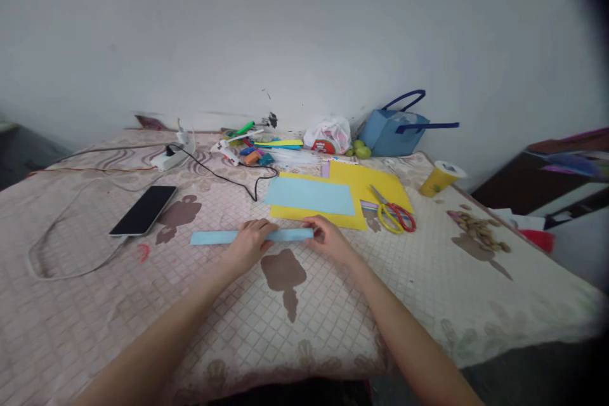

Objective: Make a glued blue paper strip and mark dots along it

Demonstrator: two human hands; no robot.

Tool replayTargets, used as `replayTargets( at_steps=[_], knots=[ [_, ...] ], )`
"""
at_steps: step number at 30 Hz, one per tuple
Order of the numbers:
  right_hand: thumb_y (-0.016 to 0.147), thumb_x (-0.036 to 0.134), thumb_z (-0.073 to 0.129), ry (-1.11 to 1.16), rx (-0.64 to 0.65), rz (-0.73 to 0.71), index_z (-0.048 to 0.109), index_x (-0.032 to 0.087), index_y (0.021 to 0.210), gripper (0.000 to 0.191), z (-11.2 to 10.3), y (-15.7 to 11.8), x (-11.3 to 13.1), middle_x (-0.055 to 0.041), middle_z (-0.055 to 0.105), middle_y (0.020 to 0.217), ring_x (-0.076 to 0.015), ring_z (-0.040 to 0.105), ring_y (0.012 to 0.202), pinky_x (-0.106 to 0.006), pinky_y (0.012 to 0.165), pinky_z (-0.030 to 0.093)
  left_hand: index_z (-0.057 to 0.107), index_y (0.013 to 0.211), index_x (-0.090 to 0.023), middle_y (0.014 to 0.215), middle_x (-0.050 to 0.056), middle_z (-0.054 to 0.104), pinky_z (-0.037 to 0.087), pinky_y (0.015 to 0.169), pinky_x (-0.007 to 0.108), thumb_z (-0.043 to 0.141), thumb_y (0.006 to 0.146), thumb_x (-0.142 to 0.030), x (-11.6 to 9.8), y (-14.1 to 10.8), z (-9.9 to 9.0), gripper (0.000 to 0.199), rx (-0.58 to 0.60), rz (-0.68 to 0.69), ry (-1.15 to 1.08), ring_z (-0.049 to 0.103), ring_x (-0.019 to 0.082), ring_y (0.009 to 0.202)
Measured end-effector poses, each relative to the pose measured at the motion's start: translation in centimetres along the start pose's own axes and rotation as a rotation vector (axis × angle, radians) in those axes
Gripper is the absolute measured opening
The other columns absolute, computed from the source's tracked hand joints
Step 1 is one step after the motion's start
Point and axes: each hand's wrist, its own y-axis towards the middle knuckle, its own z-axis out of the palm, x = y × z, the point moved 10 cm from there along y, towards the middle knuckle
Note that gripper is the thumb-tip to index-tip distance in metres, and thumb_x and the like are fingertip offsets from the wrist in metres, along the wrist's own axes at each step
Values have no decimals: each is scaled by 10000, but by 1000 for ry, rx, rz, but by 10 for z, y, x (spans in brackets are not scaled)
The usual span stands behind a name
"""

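A long narrow strip of light blue paper (209,238) lies across the patterned tablecloth. My left hand (250,243) rests over its middle, fingers together and pressing on it. At the strip's right end my right hand (328,240) pinches the paper between thumb and fingers. Just beyond the hands, a wider light blue sheet (309,195) lies on a yellow sheet (342,221). To the right, scissors with yellow and red handles (391,210) lie open, partly over another yellow sheet (371,179).
A tablet (144,210) with a white cable lies left, near a power strip (169,157). Along the wall are clay packs (252,157), a plastic bag (328,135), green fruit (362,151) and a blue bag (392,133). A yellow can (440,179) and peanuts (480,231) are right.
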Motion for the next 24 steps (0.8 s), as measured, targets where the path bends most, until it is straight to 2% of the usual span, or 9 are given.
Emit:
replayTargets(
  at_steps=[2, 5, 10, 16, 20, 24],
  knots=[
    [718, 342, 684, -155, 18, -96, 569, 231, 1114, 427, 6, 0, 11, -82, 593, 1065, -223, 534, 1004, -392, 868, 432, 531, 1106, -195, 1057, 59, 590, 385, 900, 373, 548, 792, -116, -1, 0, 2, 325, 11, 1, 5, 538, 218, 1003],
    [707, 307, 699, -278, 28, -156, 575, 235, 1109, 427, 16, 0, 17, -84, 598, 1051, -237, 518, 1011, -420, 885, 422, 526, 1113, -188, 1055, 63, 587, 375, 907, 373, 552, 799, -128, -3, 0, 3, 321, 10, 6, 27, 527, 222, 1015],
    [745, 218, 640, -324, 21, -152, 571, 247, 1118, 380, 24, 0, 13, -77, 596, 1052, -238, 522, 1010, -433, 886, 428, 527, 1108, -191, 1046, 65, 581, 368, 903, 367, 554, 813, -162, -8, -2, 3, 298, 27, 5, 51, 528, 214, 996],
    [788, 211, 580, -310, 17, -149, 586, 244, 1070, 283, 21, 1, 8, -71, 600, 1010, -238, 531, 982, -430, 864, 443, 511, 1142, -193, 1041, 71, 578, 369, 903, 370, 581, 805, -205, -2, -4, 4, 344, 56, -25, 63, 534, 219, 996],
    [801, 219, 571, -348, 6, -145, 577, 241, 1075, 275, 17, 1, 8, -69, 590, 1020, -232, 527, 983, -408, 865, 443, 559, 1065, -189, 1026, 67, 584, 389, 863, 348, 587, 803, -214, 7, -4, 2, 265, 80, -53, 73, 551, 211, 955],
    [785, 239, 598, -464, 27, -179, 570, 237, 1098, 315, 23, 1, 18, -77, 595, 1035, -252, 510, 997, -424, 869, 419, 580, 1007, -187, 981, 56, 591, 391, 837, 334, 596, 804, -227, 5, -3, 2, 207, 82, -33, 78, 553, 204, 936]
  ],
)
